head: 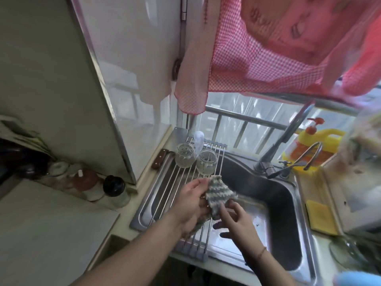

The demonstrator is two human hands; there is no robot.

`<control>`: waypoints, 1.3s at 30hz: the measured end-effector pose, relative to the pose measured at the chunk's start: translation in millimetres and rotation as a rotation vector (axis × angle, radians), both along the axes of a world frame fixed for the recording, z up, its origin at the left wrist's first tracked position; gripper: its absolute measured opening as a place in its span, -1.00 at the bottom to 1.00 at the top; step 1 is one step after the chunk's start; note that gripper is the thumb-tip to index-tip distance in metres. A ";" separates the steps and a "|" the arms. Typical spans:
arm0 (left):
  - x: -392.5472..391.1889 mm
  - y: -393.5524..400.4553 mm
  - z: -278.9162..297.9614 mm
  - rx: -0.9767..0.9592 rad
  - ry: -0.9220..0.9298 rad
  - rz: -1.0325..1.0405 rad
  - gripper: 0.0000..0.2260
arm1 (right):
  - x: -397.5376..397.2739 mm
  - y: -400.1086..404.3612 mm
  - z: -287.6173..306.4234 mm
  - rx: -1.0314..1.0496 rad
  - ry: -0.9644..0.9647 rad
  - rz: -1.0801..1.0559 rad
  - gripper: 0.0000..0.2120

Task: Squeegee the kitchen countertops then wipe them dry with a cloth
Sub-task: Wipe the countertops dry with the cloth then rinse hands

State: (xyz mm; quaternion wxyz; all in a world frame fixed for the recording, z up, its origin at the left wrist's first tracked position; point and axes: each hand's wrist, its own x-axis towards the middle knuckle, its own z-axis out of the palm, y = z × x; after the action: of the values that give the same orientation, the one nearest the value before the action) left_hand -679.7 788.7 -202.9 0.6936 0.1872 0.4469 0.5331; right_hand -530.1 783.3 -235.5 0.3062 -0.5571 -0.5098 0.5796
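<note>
**Fingers on the knitted cloth, right above the glass jars' rack**

Fingers of the left hand point(192, 200) curl round one edge of the green-and-white knitted cloth point(219, 195) and grip it, while the right hand point(233, 218) meets the cloth's lower edge with its index finger stretched out and the other fingers loosely spread; whether that hand truly pinches the cloth cannot be told. The cloth hangs between both hands over the roll-up drying rack point(183, 188) at the left side of the steel sink point(274, 205).

Risks, as I judge them: two glass jars point(195, 158) stand on the rack just beyond the hands, and a careless sweep of the cloth or a wrist could tip one into the basin. The rack only rests across the sink, so leaning on it may shift it. No squeegee is visible, so wiping first would skip the squeegee step. The bottles point(114, 189) along the counter's point(51, 230) back edge could be knocked over during wiping.
</note>
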 end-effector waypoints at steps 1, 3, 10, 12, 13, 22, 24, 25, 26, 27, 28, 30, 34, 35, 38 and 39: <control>-2.7 -0.5 2.6 0.021 0.003 -0.014 -0.75 | 0.6 -0.5 0.1 0.067 -0.066 -0.017 -0.38; -7.5 0.3 11.6 0.065 -0.004 -0.052 -0.67 | 6.1 3.1 2.1 0.204 -0.134 -0.051 -0.31; -28.5 19.4 32.1 0.109 -0.286 -0.212 -0.39 | 10.9 14.5 40.3 0.093 0.323 0.285 -0.42; -29.0 14.2 17.6 -0.034 -0.274 -0.263 -0.30 | 8.1 18.2 40.7 0.074 0.368 0.117 -0.45; -26.6 8.0 10.0 -0.092 -0.209 -0.311 -0.31 | 8.0 19.1 40.4 0.065 0.360 0.049 -0.51; -19.3 -3.3 -5.2 0.273 0.214 -0.144 -0.62 | 32.1 30.3 41.9 -0.055 0.304 0.039 -0.62; -15.2 -3.8 -2.3 0.237 0.235 -0.183 -0.70 | 31.5 32.1 42.1 -0.011 0.207 0.045 -0.51; -13.7 -3.2 -3.0 0.223 0.254 -0.174 -0.72 | 31.5 32.1 41.0 0.026 0.155 0.050 -0.42; -12.4 -2.2 -5.1 0.219 0.279 -0.136 -0.73 | 32.4 31.6 40.5 0.061 0.125 0.046 -0.39; -11.4 -1.1 -6.4 0.230 0.294 -0.085 -0.73 | 33.4 30.9 42.0 0.083 0.133 0.043 -0.43; -10.5 -0.9 -8.3 0.242 0.301 -0.039 -0.72 | 34.6 30.1 43.8 0.082 0.167 0.048 -0.52; -8.2 -1.9 -14.0 0.225 0.355 0.040 -0.71 | 35.4 29.2 45.9 0.033 0.238 0.056 -0.68; -2.7 -1.5 -26.2 0.144 0.765 0.136 -0.75 | 29.0 29.4 45.1 -0.057 0.234 0.014 -0.76; -0.5 -3.2 -26.0 0.188 0.947 0.189 -0.74 | 27.3 29.3 45.4 -0.083 0.251 0.010 -0.76; 11.5 -9.8 -19.8 0.585 1.275 0.203 -0.91 | 23.0 28.8 47.5 -0.118 0.316 0.037 -0.71; 17.4 -10.7 -17.3 0.659 1.335 0.131 -0.87 | 21.8 29.0 48.4 -0.100 0.314 0.048 -0.71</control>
State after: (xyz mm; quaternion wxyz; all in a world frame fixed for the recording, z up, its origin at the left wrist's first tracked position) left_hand -662.3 778.0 -220.2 0.1497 0.6421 0.6003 0.4527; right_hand -508.3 812.3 -187.1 0.3404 -0.4618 -0.4392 0.6914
